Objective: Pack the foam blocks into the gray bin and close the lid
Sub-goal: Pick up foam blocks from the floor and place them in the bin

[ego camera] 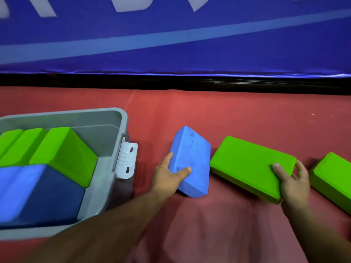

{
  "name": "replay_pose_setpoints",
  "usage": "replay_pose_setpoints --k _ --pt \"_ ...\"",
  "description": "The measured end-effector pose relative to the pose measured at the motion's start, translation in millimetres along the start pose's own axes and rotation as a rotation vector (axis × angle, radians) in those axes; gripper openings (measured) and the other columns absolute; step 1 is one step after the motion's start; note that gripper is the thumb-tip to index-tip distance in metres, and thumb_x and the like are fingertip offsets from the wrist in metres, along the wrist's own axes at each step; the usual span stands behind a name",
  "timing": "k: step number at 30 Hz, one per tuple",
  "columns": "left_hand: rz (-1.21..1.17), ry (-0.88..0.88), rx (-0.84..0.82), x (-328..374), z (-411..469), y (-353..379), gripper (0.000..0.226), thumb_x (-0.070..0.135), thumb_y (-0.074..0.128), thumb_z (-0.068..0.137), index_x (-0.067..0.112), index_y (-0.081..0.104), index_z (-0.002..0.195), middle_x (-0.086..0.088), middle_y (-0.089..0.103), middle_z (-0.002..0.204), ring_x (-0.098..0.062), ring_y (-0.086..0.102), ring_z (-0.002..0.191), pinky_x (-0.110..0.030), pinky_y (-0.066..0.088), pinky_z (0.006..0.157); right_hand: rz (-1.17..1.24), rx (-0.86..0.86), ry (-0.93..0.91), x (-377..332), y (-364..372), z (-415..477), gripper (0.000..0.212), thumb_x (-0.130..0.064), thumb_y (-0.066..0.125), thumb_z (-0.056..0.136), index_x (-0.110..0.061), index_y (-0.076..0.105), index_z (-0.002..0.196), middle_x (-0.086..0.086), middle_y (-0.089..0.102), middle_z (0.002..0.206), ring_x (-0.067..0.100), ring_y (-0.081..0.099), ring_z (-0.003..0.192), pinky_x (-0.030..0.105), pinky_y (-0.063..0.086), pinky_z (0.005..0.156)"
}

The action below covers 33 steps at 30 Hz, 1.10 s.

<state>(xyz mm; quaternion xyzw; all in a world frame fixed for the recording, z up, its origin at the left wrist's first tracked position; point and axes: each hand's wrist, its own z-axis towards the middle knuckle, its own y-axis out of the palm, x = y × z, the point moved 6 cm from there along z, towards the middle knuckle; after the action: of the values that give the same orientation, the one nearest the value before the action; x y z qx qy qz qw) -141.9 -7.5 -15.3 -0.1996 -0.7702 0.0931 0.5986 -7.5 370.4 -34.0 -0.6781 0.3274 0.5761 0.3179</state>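
Note:
The gray bin (106, 118) stands open at the left on the red floor, holding green foam blocks (62, 154) at the back and blue ones (38, 192) at the front. To its right a blue foam block (191, 158) is tilted up, gripped at its near left edge by my left hand (169, 175). Beside it lies a green foam block (247, 164); my right hand (292, 183) clasps its near right corner, thumb on top. Another green block (334, 179) lies at the far right, partly cut off. No lid is in view.
A white latch (127, 160) hangs on the bin's right end. A blue padded wall (171, 44) with a black base strip runs along the back. Red floor (228, 114) stretches between the blocks and the wall.

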Motion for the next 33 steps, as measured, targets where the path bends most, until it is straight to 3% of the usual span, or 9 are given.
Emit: replay_pose_setpoints --k 2,7,10,12,14,17,20,24,33 --pt "-0.027 0.063 -0.018 32 -5 -11 0.105 0.068 0.080 0.052 0.036 0.049 0.147 0.009 0.060 0.136 -0.009 0.063 0.119 -0.036 0.049 0.108 0.038 -0.036 -0.040 -41 -5 3 0.080 -0.041 0.086 0.073 -0.015 0.054 0.142 0.015 0.067 0.136 0.032 0.065 0.120 0.050 0.055 0.097" --pt "-0.127 0.277 -0.007 130 -21 -73 0.075 0.062 0.081 0.064 0.041 0.060 0.134 0.014 0.070 0.124 -0.005 0.069 0.110 -0.036 0.055 0.100 0.155 -0.137 -0.134 -154 4 4 0.052 -0.019 0.061 0.096 -0.017 0.051 0.146 0.011 0.063 0.143 0.017 0.070 0.104 0.034 0.064 0.078" --pt "-0.147 0.399 0.035 178 -40 -137 0.058 0.053 0.079 0.070 0.032 0.068 0.123 0.013 0.076 0.113 -0.005 0.072 0.101 -0.027 0.055 0.090 0.175 -0.217 -0.180 -220 40 -19 0.047 -0.016 0.055 0.097 -0.015 0.054 0.143 0.014 0.063 0.142 0.019 0.071 0.105 0.043 0.057 0.092" --pt "-0.087 0.436 0.095 196 -54 -193 0.058 0.057 0.078 0.071 0.033 0.069 0.123 0.006 0.075 0.116 -0.012 0.072 0.106 -0.034 0.056 0.094 0.188 -0.294 -0.204 -258 76 -38 0.045 -0.014 0.054 0.096 -0.015 0.056 0.142 0.015 0.064 0.141 0.031 0.067 0.118 0.051 0.053 0.098" --pt "0.019 0.437 0.157 199 -66 -250 0.060 0.063 0.077 0.073 0.035 0.068 0.125 0.004 0.073 0.120 -0.015 0.070 0.111 -0.043 0.055 0.099 0.196 -0.384 -0.237 -291 119 -62 0.044 -0.011 0.056 0.096 -0.014 0.057 0.140 0.016 0.066 0.138 0.032 0.067 0.119 0.050 0.055 0.095" --pt "0.047 0.332 0.259 178 -97 -327 0.040 0.054 0.078 0.078 0.030 0.073 0.109 0.009 0.077 0.104 -0.005 0.071 0.092 -0.039 0.059 0.086 0.219 -0.435 -0.284 -329 189 -101 0.048 -0.013 0.066 0.090 -0.014 0.059 0.137 0.015 0.069 0.133 0.032 0.070 0.116 0.049 0.059 0.093" --pt "0.079 0.214 0.361 147 -128 -387 0.048 0.061 0.075 0.076 0.024 0.073 0.106 0.008 0.077 0.097 -0.010 0.072 0.085 -0.045 0.061 0.076 0.231 -0.519 -0.270 -344 258 -142 0.059 -0.016 0.072 0.083 -0.013 0.057 0.140 0.012 0.072 0.128 0.032 0.071 0.114 0.048 0.061 0.091" --pt "0.356 0.121 0.454 122 -138 -439 0.032 0.052 0.078 0.082 0.024 0.071 0.096 0.010 0.073 0.093 -0.008 0.069 0.084 -0.030 0.052 0.074 0.161 -0.543 -0.283 -345 338 -198 0.066 -0.022 0.081 0.073 -0.025 0.061 0.135 0.005 0.075 0.122 0.023 0.075 0.103 0.046 0.062 0.088" --pt "0.651 0.009 0.251 70 -104 -424 0.068 0.086 0.055 0.064 0.036 0.066 0.108 0.015 0.071 0.110 -0.016 0.068 0.104 -0.037 0.055 0.090 -0.401 -0.458 -0.433 -293 423 -270 0.088 -0.055 0.075 0.065 -0.042 0.045 0.147 0.009 0.061 0.136 0.030 0.060 0.120 0.043 0.048 0.105"
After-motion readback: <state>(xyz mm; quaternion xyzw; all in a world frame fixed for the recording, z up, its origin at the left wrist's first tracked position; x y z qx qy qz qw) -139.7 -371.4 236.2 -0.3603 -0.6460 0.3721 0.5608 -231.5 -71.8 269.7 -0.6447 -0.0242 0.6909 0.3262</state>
